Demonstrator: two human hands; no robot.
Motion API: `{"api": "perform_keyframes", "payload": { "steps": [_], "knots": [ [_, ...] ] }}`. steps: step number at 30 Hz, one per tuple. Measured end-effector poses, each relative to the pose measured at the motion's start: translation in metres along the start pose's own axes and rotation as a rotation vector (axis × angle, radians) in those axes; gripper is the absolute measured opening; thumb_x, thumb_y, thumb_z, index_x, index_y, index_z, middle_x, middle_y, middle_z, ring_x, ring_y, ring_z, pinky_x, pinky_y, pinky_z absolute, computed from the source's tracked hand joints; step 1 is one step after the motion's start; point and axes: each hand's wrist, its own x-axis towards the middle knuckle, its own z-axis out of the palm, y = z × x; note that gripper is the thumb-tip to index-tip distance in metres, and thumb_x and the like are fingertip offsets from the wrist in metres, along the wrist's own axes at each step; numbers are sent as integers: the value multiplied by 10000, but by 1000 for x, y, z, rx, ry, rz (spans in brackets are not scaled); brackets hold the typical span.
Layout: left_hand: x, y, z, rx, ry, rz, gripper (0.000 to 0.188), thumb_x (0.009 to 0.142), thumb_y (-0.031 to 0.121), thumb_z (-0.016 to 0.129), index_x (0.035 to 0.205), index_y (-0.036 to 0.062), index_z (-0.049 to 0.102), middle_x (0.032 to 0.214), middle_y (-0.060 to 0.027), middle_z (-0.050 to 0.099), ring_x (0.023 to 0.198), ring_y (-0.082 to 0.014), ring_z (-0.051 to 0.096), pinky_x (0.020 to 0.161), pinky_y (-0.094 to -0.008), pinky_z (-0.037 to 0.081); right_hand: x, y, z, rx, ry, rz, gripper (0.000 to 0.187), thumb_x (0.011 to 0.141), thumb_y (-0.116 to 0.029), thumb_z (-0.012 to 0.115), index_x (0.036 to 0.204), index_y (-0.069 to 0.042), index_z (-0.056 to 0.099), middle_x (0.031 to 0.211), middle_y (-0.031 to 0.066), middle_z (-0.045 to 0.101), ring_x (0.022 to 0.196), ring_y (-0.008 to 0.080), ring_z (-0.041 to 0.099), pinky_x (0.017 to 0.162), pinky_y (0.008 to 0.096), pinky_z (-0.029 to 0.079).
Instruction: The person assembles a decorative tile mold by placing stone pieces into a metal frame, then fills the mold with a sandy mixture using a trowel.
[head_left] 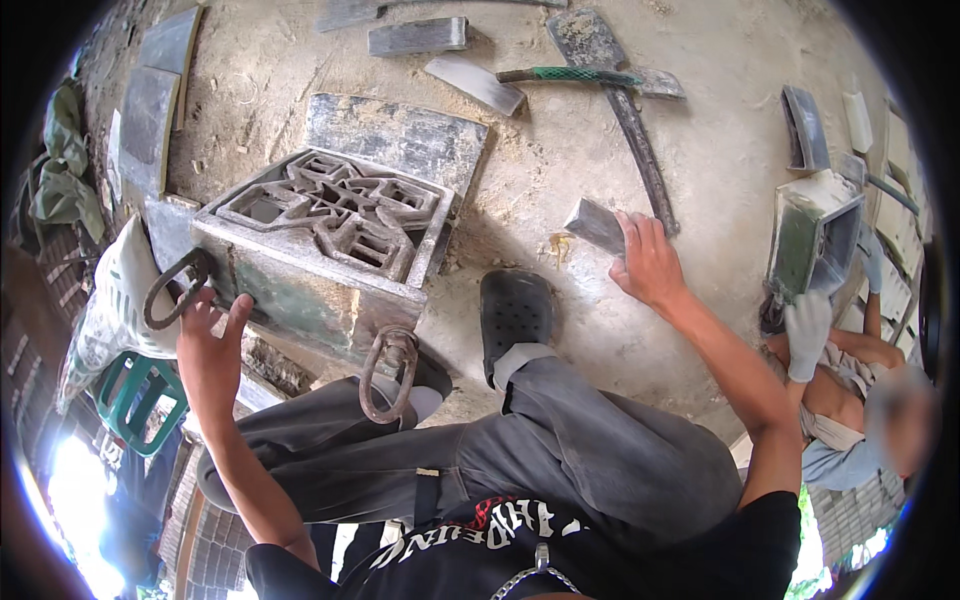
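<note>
Beside the black perforated clog [515,312], a grey oblong block [594,226], likely rigid, weighty and best gripped endwise, is clasped by the right hand [650,264], while a rusty metal ring [155,291] is met by the half-curled left hand [211,350], any hold unclear.

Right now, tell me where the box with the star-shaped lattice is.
In the head view, the box sits left of centre, between the left hand and the right foot's black clog.

We are in a rough, dusty workshop, judging by the grimy bare floor [740,90], the handled box [310,310] with star-shaped latticework on our left, the green-handled tool [585,74] lying far off, and a gloved co-worker [845,400] at right.
</note>
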Motion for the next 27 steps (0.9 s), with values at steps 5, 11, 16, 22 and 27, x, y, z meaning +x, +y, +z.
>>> {"api": "perform_keyframes", "payload": {
  "steps": [5,11,16,22,27],
  "knots": [
    [1,-1,1,15,4,14,643,873,418,732,1261,-67,567,1181,-251,646,1102,-365,652,901,-416,496,2,10,-19,182,-9,-107,713,682,-79,630,1365,21,450,1121,180,599,963,327,592,862,399,534],
    [0,0,0,-26,8,25,641,868,415,737,1259,-66,572,1173,-250,651,1103,-367,652,902,-414,494,16,25,-11,342,151,1,538,823,-89,653,1334,-9,504,1095,199,629,982,351,614,842,397,527],
    [1,-1,0,-41,12,15,645,856,407,752,1252,-68,571,1171,-253,653,1109,-370,649,908,-412,493,45,9,-49,669,-54,481,385,889,-181,687,1245,-66,591,1070,160,665,963,288,647,836,351,508],
    [0,-2,2,-59,22,2,646,848,398,763,1247,-68,562,1183,-257,648,1114,-378,645,915,-419,492,108,-5,-94,762,-41,346,286,903,-214,686,1148,-73,647,998,94,687,829,164,650,741,307,518],
    [0,0,2,-83,21,14,645,852,380,763,1256,-74,548,1206,-261,638,1106,-386,646,911,-422,497,154,-31,-116,1062,-186,154,263,901,-144,680,1161,-104,683,1031,58,691,918,154,646,784,296,523]
  ]
}}
